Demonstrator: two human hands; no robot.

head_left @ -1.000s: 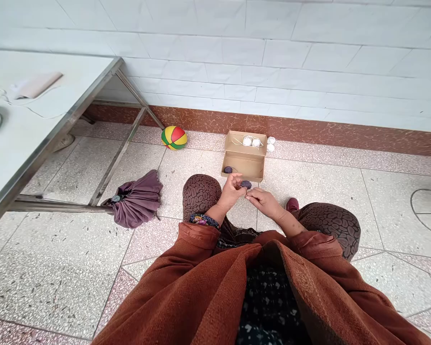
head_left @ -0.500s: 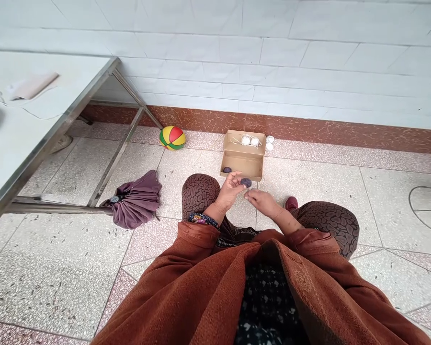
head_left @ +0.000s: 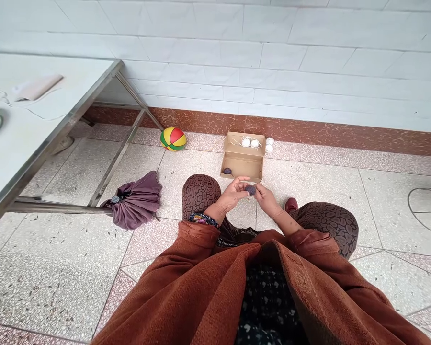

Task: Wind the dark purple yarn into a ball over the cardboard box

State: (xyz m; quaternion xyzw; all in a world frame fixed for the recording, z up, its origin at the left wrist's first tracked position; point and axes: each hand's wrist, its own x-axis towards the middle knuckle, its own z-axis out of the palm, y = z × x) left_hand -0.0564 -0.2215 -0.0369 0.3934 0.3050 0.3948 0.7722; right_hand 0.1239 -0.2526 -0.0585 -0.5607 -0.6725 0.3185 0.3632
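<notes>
A small dark purple-grey ball of yarn (head_left: 250,189) is held between the thumb and fingers of my left hand (head_left: 232,196), with the upper fingers stretched out above it. At the ball's right side, my right hand (head_left: 267,199) is closed in a pinch, its fingertips against or very near the yarn; any strand in them is too fine to see. Just beyond the hands lies an open cardboard box (head_left: 242,165). A second dark yarn ball (head_left: 227,171) rests in its near left corner. Two white yarn balls (head_left: 250,142) with loose strands sit in the lid.
More white balls (head_left: 269,144) lie on the floor right of the box. A colourful ball (head_left: 173,139) stands by the wall. On the left are a metal-framed table (head_left: 82,72) and a folded purple umbrella (head_left: 136,201). A wire frame (head_left: 425,211) is at the far right.
My right hand has moved up from below the dark ball to its right side. The ball has shifted slightly right and down in my left hand.
</notes>
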